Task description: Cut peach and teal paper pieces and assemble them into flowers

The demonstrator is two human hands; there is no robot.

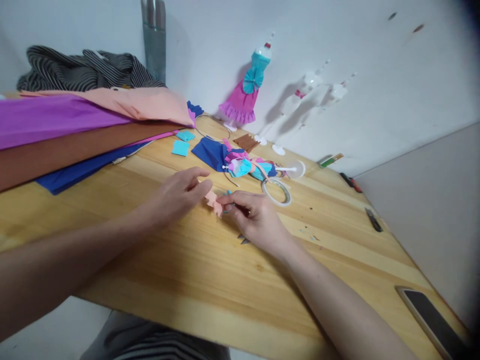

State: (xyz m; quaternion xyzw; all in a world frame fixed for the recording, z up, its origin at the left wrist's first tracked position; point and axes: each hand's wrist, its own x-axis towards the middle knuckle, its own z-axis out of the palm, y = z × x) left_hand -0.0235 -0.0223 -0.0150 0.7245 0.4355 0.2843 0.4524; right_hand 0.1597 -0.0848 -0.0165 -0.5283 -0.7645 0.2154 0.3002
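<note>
A small peach crepe paper strip (213, 202) with ragged edges stretches between my two hands, just above the wooden table. My left hand (183, 189) has thumb and forefinger closed at its upper end; the exact contact is partly hidden. My right hand (257, 217) pinches the lower part of the strip between thumb and fingertips. Bits of turquoise show by the right fingertips, too small to name. Grey pointed blades (243, 239) stick out from under the right hand. Beyond the hands lies a doll form dressed in coloured paper (240, 167), beside a roll of tape (276, 192).
Peach, purple, brown and blue paper sheets (75, 117) are stacked at the left. Turquoise squares (180, 148) lie near them. A dressed doll stand (247, 90) and two bare white ones (300, 92) stand by the wall. A cutter (373, 220) and a phone (431, 320) lie right.
</note>
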